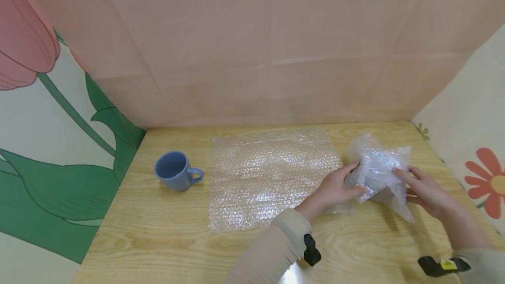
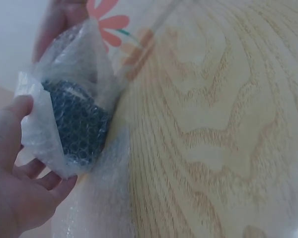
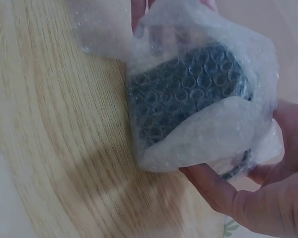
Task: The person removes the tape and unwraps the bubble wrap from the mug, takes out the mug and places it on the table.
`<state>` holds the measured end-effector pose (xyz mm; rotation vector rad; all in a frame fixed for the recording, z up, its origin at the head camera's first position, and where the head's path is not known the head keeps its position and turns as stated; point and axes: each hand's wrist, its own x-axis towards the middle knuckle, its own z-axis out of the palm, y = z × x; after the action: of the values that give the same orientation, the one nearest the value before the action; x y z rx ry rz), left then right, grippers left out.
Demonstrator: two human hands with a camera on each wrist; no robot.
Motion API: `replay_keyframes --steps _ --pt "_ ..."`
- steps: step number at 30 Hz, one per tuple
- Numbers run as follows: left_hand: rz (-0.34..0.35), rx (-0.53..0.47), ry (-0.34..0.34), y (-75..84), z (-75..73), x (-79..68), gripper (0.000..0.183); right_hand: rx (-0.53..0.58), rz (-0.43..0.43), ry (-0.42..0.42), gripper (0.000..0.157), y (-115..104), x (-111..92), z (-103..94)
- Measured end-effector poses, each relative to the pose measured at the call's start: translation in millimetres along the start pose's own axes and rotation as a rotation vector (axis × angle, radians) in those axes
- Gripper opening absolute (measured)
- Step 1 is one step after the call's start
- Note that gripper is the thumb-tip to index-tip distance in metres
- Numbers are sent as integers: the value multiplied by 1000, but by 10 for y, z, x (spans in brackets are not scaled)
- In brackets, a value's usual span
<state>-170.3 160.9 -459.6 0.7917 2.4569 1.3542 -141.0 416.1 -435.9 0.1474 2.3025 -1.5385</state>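
Observation:
On the right side of the table, both hands hold a bundle of bubble wrap (image 1: pixel 380 165) around a dark mug (image 3: pixel 188 89). The mug's dark body shows through the bubbles in both wrist views, and a dark curved piece like a handle peeks out in the right wrist view. My left hand (image 1: pixel 335 186) grips the bundle's left side, thumb and fingers on a folded flap (image 2: pixel 38 126). From the right, my right hand (image 1: pixel 428 193) grips the other side, its fingers at the loose wrap. A corner of the wrap hangs down toward the table.
A flat sheet of bubble wrap (image 1: pixel 272 179) lies mid-table, its right edge beneath my left hand. Left of it stands a blue mug (image 1: pixel 177 176) upright, handle pointing right. Walls with printed flowers border the wooden table (image 1: pixel 158 240) at both sides; a pinkish-beige backdrop (image 1: pixel 268 47) closes the back.

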Motion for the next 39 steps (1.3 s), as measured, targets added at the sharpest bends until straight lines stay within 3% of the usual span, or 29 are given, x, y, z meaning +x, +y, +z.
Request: replay_keyframes --steps 8,14,22,24,28,31,35,39 --pt "-36 27 53 58 26 1 70 -15 -9 57 72 -57 -14 57" --pt "-50 26 72 93 19 27 71 29 -45 107 43 -128 -10 31" --pt "-66 -2 112 157 -13 13 70 25 -40 130 54 -239 -51 16" --pt "-65 -5 135 166 -26 4 69 45 -44 125 54 -270 -67 32" --pt "-41 -7 196 162 -64 -5 67 108 -53 124 35 -340 -87 82" --pt "-18 -2 252 146 -104 2 64 84 -64 131 38 -411 -77 128" --pt "-12 -15 330 132 -162 16 60 27 -81 130 59 -522 -48 202" --pt "-21 -36 383 112 -227 14 57 142 -105 118 32 -615 -19 275"
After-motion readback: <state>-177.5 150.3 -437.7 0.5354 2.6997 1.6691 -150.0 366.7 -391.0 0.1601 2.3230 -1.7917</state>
